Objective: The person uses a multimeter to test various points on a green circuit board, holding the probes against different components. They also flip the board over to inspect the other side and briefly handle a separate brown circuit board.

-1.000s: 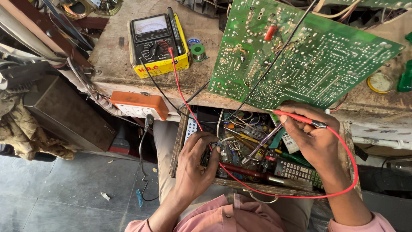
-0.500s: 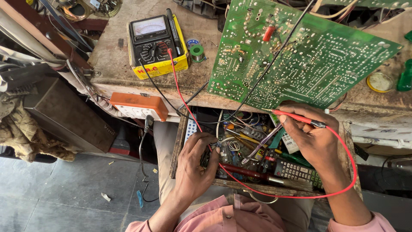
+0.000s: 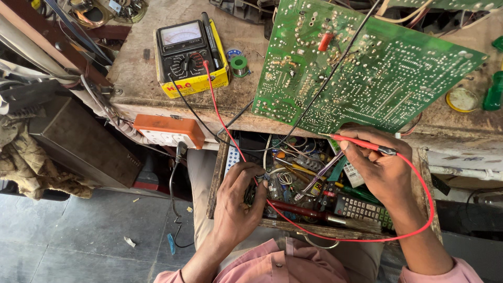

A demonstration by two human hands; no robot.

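My right hand (image 3: pixel 385 170) holds a red test probe (image 3: pixel 361 144) just below the edge of a large green circuit board (image 3: pixel 367 68) lying on the wooden bench. Its red lead (image 3: pixel 220 112) runs to a yellow-cased analog multimeter (image 3: pixel 191 55) at the back left. My left hand (image 3: pixel 238 202) reaches into an open wooden drawer (image 3: pixel 216 181) full of wires, tools and parts, fingers curled among them; what they grip is hidden. A black lead (image 3: pixel 325 78) crosses the board.
An orange power strip (image 3: pixel 167 131) hangs at the bench front. A small green solder spool (image 3: pixel 239 65) sits beside the meter. A remote-like keypad (image 3: pixel 361 209) lies in the drawer. A dark box (image 3: pixel 78 141) and rags (image 3: pixel 26 162) stand left, over grey floor.
Almost nothing differs: both hands stay where they were, the left one in the drawer, the right one holding the red probe.
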